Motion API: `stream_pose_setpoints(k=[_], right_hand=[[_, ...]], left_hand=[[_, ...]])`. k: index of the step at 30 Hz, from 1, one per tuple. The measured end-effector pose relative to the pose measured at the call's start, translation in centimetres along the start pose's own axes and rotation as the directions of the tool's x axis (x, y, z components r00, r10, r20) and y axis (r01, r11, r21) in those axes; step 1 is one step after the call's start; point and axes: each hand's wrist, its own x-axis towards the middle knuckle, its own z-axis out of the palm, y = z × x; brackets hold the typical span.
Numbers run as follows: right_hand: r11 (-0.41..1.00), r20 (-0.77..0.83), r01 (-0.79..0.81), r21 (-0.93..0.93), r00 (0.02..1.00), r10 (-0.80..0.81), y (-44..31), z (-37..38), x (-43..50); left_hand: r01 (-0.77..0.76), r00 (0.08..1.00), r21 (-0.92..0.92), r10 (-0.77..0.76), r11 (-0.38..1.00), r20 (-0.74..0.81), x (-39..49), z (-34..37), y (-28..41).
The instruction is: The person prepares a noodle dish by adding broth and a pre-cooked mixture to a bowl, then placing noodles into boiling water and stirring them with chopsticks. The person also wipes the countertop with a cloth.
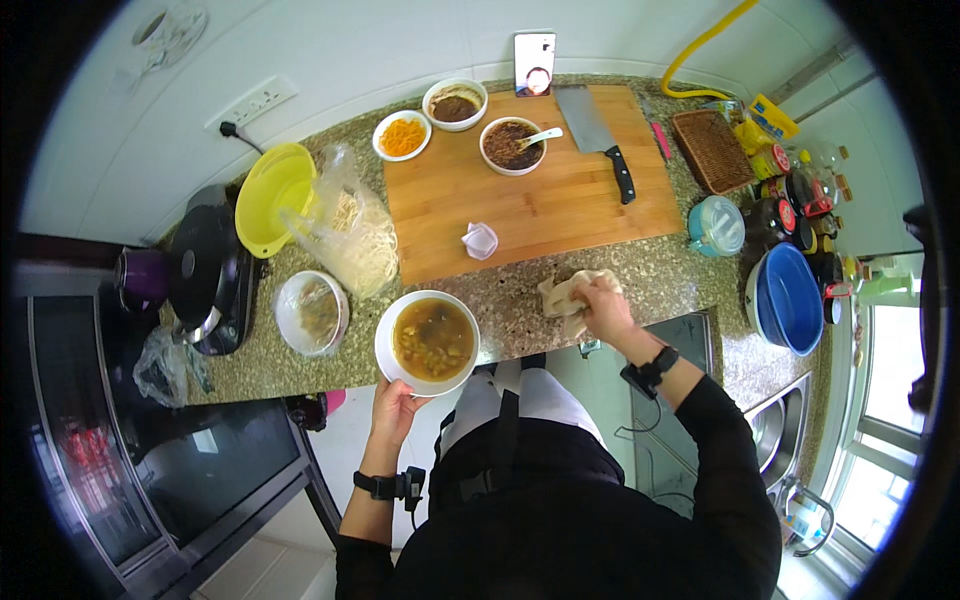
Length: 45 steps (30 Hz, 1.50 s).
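Note:
My left hand (396,409) grips the lower rim of a white bowl (384,352), which is filled with brownish soup (435,340) holding soft chunks. The bowl is at the counter's front edge; whether it rests there or is lifted, I cannot tell. Over the granite counter (510,315), my right hand (606,311) is closed on a crumpled beige cloth (559,298). Just beyond lies a bamboo cutting board (442,202) with a folded pale paper piece (480,241) on it. A bowl of dark sauce (504,146) with a white spoon (541,138) stands farther back on the board.
A cleaver (589,124) lies on the board's right side. Left of the board are a bag of noodles (360,240), a yellow basin (274,199) and a plastic-covered bowl (311,313). Blue basins (791,300), jars (772,217) and a sink (795,420) are at right. A phone (534,56) leans on the wall.

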Motion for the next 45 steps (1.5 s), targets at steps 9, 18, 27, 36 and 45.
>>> stream_pose_setpoints(k=[9,18,27,36,45], right_hand=[[0.919,0.242,0.391,0.050,0.888,-0.391,-16.2,8.6,3.1],[0.972,-0.102,0.215,0.099,0.973,-0.205,-22.3,9.1,8.5],[0.955,0.154,0.283,0.094,0.943,-0.295,-21.8,11.0,5.6],[1.000,0.111,-0.017,-0.007,0.994,0.018,-23.9,3.8,17.0],[0.964,0.063,-0.155,-0.217,0.983,0.173,-23.4,4.7,26.6]], left_hand=[[-0.154,0.982,-0.062,0.146,0.986,-0.118,-5.2,-3.6,0.8],[-0.185,0.962,-0.106,0.158,0.977,-0.224,-8.3,-7.7,0.6],[-0.184,0.970,-0.197,0.146,0.963,-0.194,-8.5,-10.1,0.5],[-0.161,0.968,-0.183,0.119,0.970,-0.222,-8.2,-10.9,0.5],[-0.173,0.974,-0.199,0.139,0.964,-0.178,-8.2,-11.5,0.4]])
